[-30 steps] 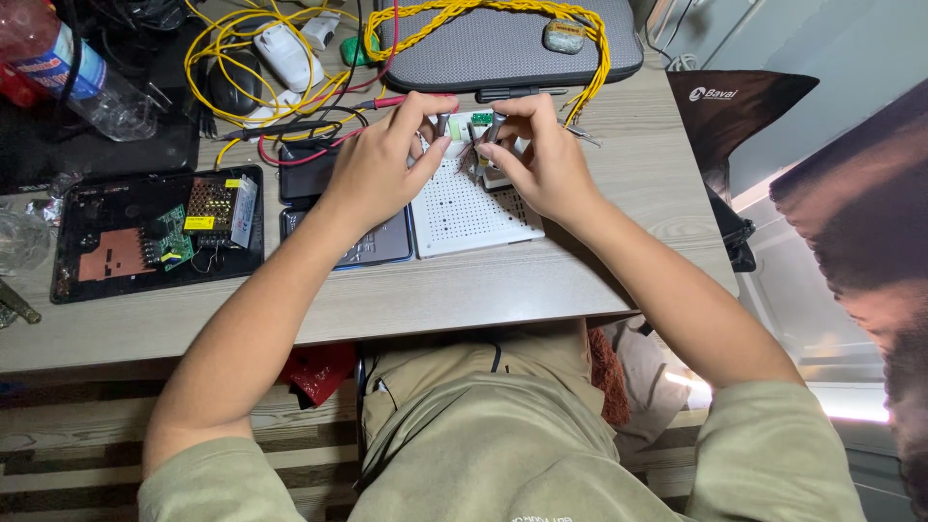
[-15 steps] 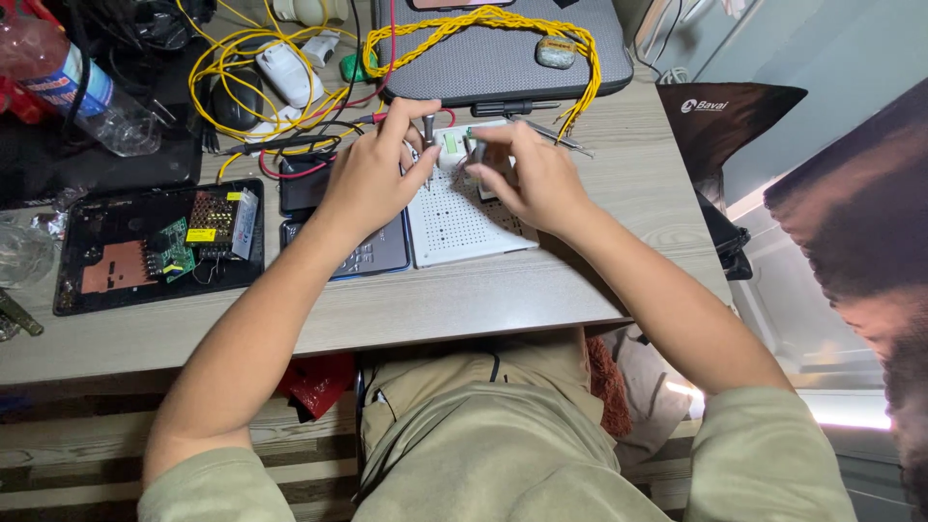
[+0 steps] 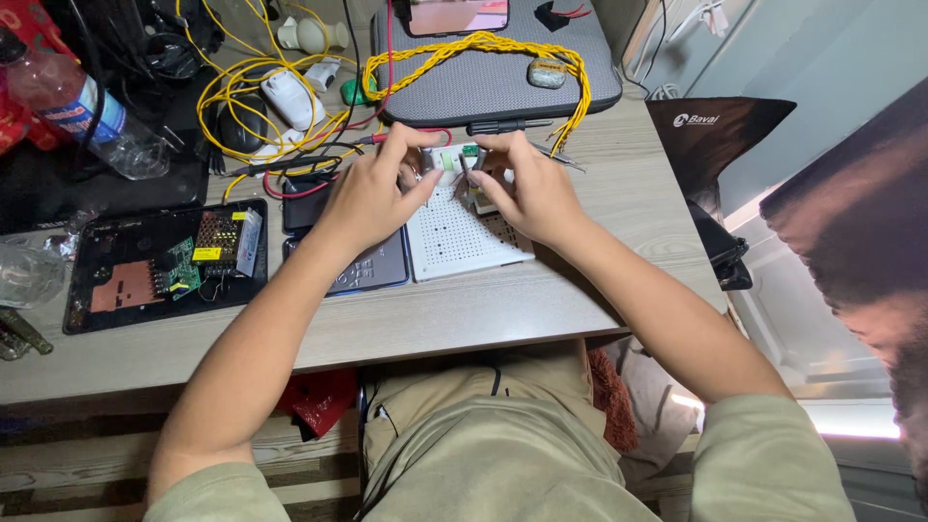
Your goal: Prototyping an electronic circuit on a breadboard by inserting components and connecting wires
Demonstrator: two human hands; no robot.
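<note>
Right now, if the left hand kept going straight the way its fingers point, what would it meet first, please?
The left hand points up and right across the white breadboard. It would probably first meet the small green part pinched between both hands, then the right hand; depth is hard to judge.

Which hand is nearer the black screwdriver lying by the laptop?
Right. The right hand works at the white breadboard just below the black screwdriver; the left hand sits farther off, down and to its left.
</note>
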